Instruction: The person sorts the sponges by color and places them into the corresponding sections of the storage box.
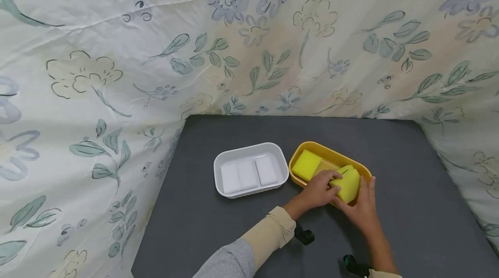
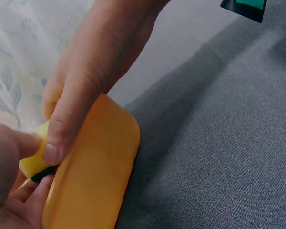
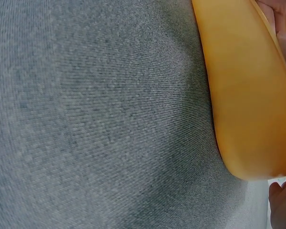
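In the head view my left hand grips a yellow sponge at the right end of a yellow tray. My right hand holds the same sponge from the right, its thumb in front and its fingers by the tray's end wall. The left wrist view shows the sponge with a dark green underside, between both hands over the tray's rim. Another yellow piece shows just behind it, partly hidden. A second sponge lies flat in the tray's left end. Fingers hide part of the held sponge.
Left of the yellow tray stands a white tray with several white blocks side by side, close to the yellow tray's corner. Both rest on a dark grey table. A flowered cloth hangs behind and to the sides.
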A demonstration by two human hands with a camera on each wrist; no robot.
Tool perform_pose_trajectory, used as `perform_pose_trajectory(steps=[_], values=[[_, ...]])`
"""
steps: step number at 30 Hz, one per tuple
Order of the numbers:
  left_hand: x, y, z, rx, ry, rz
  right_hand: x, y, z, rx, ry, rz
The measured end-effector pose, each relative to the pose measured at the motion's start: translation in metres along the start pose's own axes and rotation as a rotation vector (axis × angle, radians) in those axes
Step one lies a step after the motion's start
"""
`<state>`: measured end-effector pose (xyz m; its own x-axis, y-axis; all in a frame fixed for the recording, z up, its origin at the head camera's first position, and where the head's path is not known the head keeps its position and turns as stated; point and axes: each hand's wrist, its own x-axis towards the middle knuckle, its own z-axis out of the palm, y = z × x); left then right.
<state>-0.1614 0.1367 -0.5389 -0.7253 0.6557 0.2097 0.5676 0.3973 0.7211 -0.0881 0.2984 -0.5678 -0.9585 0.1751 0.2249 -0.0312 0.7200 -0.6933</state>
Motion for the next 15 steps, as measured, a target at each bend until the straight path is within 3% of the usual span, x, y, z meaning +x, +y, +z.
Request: perform_pose_trajectory(steps=[5, 15], values=[[0.0024, 0.0019, -0.0018, 0.105, -0.059, 0.028, 0.0012, -0.0007, -0.0013, 0.011, -0.002, -0.019], [0.0091, 0.0079, -0.0073, 0.150, -0.197, -0.065, 0.0019, -0.0034, -0.0028, 0.018, 0.000, -0.043]])
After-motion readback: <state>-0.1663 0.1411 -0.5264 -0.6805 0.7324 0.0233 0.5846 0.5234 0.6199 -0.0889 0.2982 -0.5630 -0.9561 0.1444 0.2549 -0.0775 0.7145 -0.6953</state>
